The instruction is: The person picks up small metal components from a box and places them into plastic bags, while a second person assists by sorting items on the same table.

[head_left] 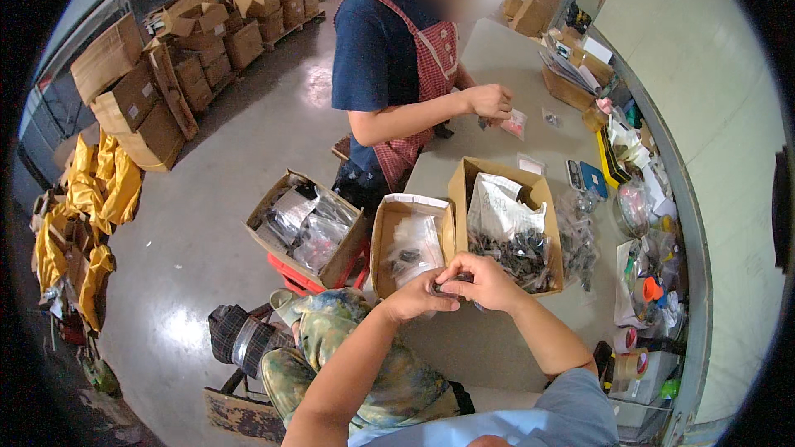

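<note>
My left hand (412, 298) and my right hand (487, 283) meet over the near edge of the table. Both are closed, fingertips together, around a small dark piece (445, 280) mostly covered by the fingers; its kind does not show. Just beyond them stands a cardboard box (460, 190) with many small dark parts (517, 258) and a crumpled white sheet (500, 205) inside. Left of it, a shallower carton (383, 236) contains clear plastic bags (414, 242), one with something dark in it.
Filled clear bags (577, 236) lie right of the box. A co-worker (373, 58) in a checked apron stands across, handling a small bag (514, 123). Another carton (335, 269) of bags sits on a red stool (291, 275). Clutter and tape rolls (631, 366) line the wall.
</note>
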A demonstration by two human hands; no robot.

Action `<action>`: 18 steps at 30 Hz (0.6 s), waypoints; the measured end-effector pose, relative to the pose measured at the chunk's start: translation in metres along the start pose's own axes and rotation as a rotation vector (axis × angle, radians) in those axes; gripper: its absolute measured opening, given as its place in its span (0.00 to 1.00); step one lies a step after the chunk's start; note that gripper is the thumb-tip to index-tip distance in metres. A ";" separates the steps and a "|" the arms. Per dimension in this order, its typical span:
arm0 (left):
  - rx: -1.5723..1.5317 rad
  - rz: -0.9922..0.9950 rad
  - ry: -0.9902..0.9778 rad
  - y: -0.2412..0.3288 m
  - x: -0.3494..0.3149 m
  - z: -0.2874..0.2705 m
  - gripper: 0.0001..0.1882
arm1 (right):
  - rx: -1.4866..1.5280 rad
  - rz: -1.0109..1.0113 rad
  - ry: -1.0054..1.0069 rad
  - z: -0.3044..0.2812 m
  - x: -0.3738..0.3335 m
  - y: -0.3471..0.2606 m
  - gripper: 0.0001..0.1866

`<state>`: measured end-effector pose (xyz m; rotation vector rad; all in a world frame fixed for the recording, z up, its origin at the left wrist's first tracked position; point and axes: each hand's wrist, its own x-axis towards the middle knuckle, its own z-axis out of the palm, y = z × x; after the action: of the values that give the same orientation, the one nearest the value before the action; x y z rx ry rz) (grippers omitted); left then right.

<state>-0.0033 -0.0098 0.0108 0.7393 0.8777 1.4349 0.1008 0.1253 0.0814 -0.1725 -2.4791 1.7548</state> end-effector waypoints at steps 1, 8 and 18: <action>0.029 0.045 -0.014 0.006 -0.004 0.003 0.27 | -0.093 -0.005 -0.036 -0.002 0.001 -0.009 0.07; 0.068 0.151 -0.106 0.003 -0.009 0.002 0.25 | 0.370 -0.032 0.218 0.012 0.019 -0.050 0.22; -0.343 0.150 -0.167 0.007 -0.023 -0.001 0.25 | 0.166 -0.052 -0.063 0.008 0.005 -0.036 0.17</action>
<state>-0.0063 -0.0328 0.0174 0.6618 0.4382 1.5798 0.0938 0.1063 0.1128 -0.0391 -2.3406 1.9619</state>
